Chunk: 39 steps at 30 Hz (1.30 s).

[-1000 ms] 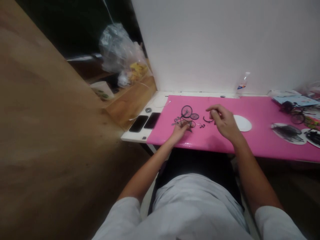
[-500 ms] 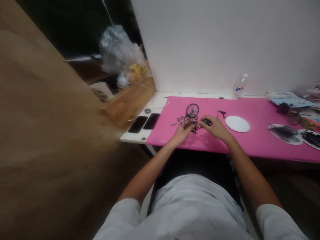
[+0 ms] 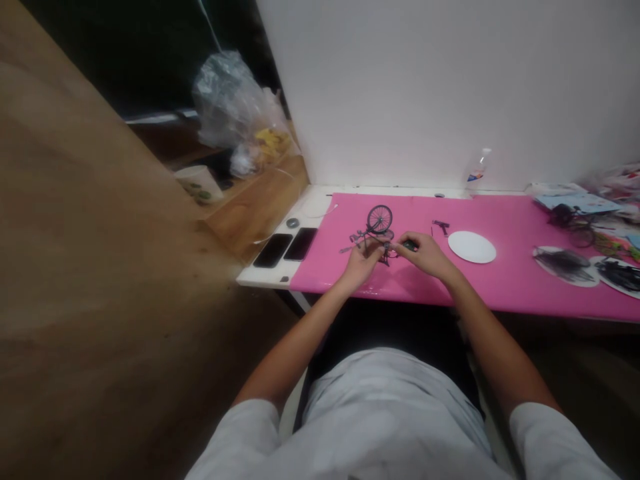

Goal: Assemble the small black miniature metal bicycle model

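A small black model bicycle (image 3: 380,220) is held over the pink sheet, its spoked wheel pointing away from me. My left hand (image 3: 364,260) grips its frame, with thumb and fingers closed near the middle of the model. Close on the right, my right hand (image 3: 425,255) is closed around a small screwdriver (image 3: 409,245) with a dark green and black handle, its front end toward the bicycle. Fingers of both hands nearly meet and hide the spot between them. A little black pistol-shaped piece (image 3: 441,227) lies beyond my right hand.
A white plate (image 3: 472,247) lies right of my hands on the pink sheet (image 3: 510,287). Farther right are plates of black parts (image 3: 620,275) and another model bicycle (image 3: 581,233). Two phones (image 3: 273,251) rest on the left. A clear bottle (image 3: 479,170) stands by the wall.
The view has shifted slightly, so everything sits a little farther left. Both hands keep their grip on the bicycle and the screwdriver, with hardly any movement between them.
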Available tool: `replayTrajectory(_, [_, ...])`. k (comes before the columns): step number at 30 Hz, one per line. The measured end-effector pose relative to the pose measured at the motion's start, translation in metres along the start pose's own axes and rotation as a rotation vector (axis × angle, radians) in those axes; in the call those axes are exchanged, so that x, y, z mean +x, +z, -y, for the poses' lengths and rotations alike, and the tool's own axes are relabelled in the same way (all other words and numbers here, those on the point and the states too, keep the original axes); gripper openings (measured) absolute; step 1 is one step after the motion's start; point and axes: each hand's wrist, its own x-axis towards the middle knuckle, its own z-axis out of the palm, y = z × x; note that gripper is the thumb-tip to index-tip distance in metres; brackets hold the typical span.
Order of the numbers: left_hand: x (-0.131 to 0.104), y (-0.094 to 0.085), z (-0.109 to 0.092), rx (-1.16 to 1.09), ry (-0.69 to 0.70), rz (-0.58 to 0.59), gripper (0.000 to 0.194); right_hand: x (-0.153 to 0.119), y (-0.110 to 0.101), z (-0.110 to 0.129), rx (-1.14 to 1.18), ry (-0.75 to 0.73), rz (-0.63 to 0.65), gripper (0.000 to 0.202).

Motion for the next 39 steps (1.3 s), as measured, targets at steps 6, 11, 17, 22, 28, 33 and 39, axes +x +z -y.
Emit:
replayTrajectory(6, [0.001, 0.001, 0.001, -0.066, 0.0, -0.048, 0.03, 0.0, 0.003, 0.002, 0.06, 0.037, -0.003, 0.049])
replayTrajectory(11, [0.001, 0.002, -0.003, -0.213, -0.088, -0.041, 0.031, -0.003, 0.003, 0.015, 0.177, 0.101, 0.094, 0.056])
replayTrajectory(17, [-0.002, 0.005, -0.011, -0.292, -0.155, -0.018, 0.039, -0.004, 0.002, 0.016, 0.268, 0.181, 0.144, 0.063])
replayTrajectory(22, [-0.002, 0.005, -0.011, -0.307, -0.144, 0.006, 0.04, -0.001, 0.0, 0.01, 0.319, 0.201, 0.209, 0.066])
replayTrajectory(28, [-0.001, 0.004, -0.007, -0.265, -0.132, 0.015, 0.044, -0.001, -0.002, 0.011, 0.301, 0.196, 0.236, 0.063])
replayTrajectory(33, [-0.002, 0.002, -0.01, -0.231, -0.118, 0.019, 0.044, -0.001, -0.006, 0.008, 0.357, 0.182, 0.295, 0.051])
replayTrajectory(39, [0.0, -0.004, -0.008, -0.216, -0.12, 0.025, 0.045, 0.002, -0.013, 0.002, 0.359, 0.088, 0.118, 0.042])
